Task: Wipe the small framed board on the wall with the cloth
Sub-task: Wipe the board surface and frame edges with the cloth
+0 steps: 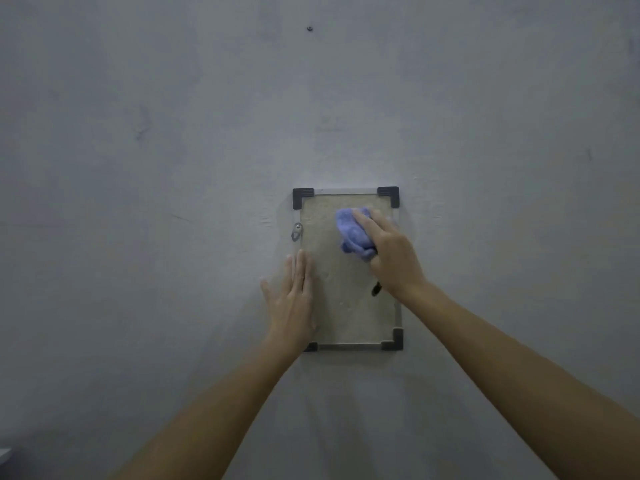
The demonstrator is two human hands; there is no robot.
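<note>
A small upright board (341, 306) with a beige face, thin pale frame and dark corner caps hangs on the grey wall. My right hand (389, 252) presses a bunched blue-purple cloth (353, 233) against the board's upper right part. My left hand (294, 296) lies flat, fingers together, on the board's left edge and the wall beside it, covering the lower left corner. A small dark mark (375, 289) shows on the board just under my right wrist.
A metal hanging clip (296, 232) sits on the board's left edge. A small dark screw or hole (309, 28) is high on the wall (156, 168). A pale object's edge (5, 453) shows at the bottom left corner.
</note>
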